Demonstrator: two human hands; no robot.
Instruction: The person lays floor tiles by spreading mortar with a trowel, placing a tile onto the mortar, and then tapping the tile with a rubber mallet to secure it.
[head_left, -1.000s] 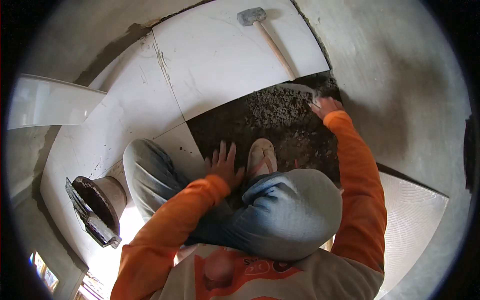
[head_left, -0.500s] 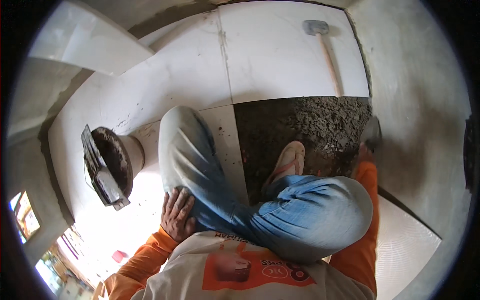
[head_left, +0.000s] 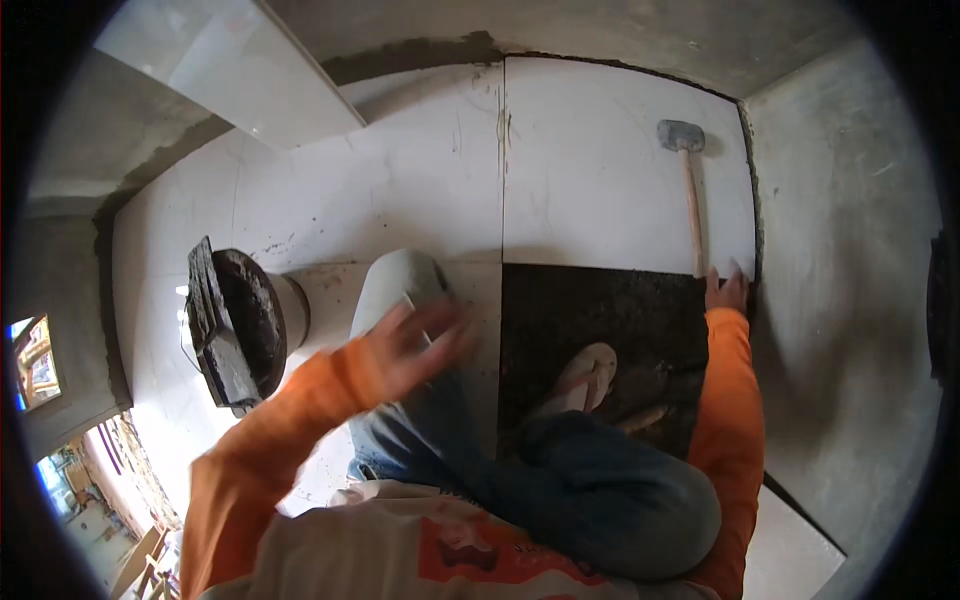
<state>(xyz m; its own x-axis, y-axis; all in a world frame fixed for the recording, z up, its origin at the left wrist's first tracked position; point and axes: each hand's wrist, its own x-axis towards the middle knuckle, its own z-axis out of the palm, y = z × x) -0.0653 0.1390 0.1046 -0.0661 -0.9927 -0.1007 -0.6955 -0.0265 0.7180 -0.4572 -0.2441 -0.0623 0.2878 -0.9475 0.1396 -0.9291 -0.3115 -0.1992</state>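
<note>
My right hand point(head_left: 728, 290) reaches to the near right corner of the white floor tile point(head_left: 610, 170), fingers apart at its edge, close to the end of the mallet's handle. The rubber mallet point(head_left: 682, 136), with a grey head and wooden handle, lies on that tile. My left hand point(head_left: 415, 345) is raised over my left knee and smeared by motion; small pale slivers show by its fingers, too blurred to name. A wooden tool handle point(head_left: 645, 418) lies on the dark untiled patch point(head_left: 560, 310) beside my sandalled foot point(head_left: 590, 380).
A mortar-stained bucket point(head_left: 290, 310) with a dark, mortar-caked flat tool point(head_left: 222, 335) across its mouth stands on the left tiles. A tile point(head_left: 240, 70) leans at the upper left. A grey wall point(head_left: 850, 220) runs along the right; another pale tile point(head_left: 790, 545) lies at the lower right.
My left hand has lifted off my thigh and moved right and up. My right hand has left the trowel it held by the wall and now touches the tile edge. The view has shifted.
</note>
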